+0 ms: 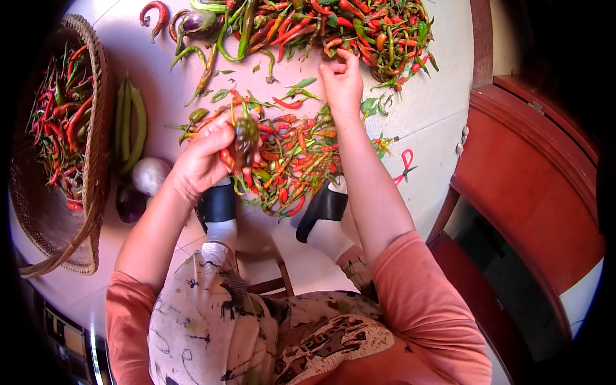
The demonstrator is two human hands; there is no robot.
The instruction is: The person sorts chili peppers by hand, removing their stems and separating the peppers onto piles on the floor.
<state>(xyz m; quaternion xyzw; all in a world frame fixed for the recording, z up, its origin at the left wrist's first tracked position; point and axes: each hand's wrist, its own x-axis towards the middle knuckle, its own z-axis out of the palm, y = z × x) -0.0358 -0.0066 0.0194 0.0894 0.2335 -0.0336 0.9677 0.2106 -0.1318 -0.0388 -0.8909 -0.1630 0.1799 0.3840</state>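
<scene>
My left hand [208,151] is closed around a few chili peppers, among them a dark green-brown one [246,141] and a red one showing below the fingers. Up at the near edge of a large heap of red and green chili peppers [378,32], my right hand [342,83] has its thumb and fingers bent together; what lies between them, if anything, is too small to make out. Beneath both hands a second, flatter pile of chili peppers [292,160] spreads on the tiled floor, between my feet in dark slippers [217,204].
A woven basket [96,96] partly filled with red chilies [64,122] stands at left. Beside it lie long green vegetables [133,122] and round purple eggplants [151,176]. Red-handled scissors [405,168] lie at right, near a red wooden chair [532,199].
</scene>
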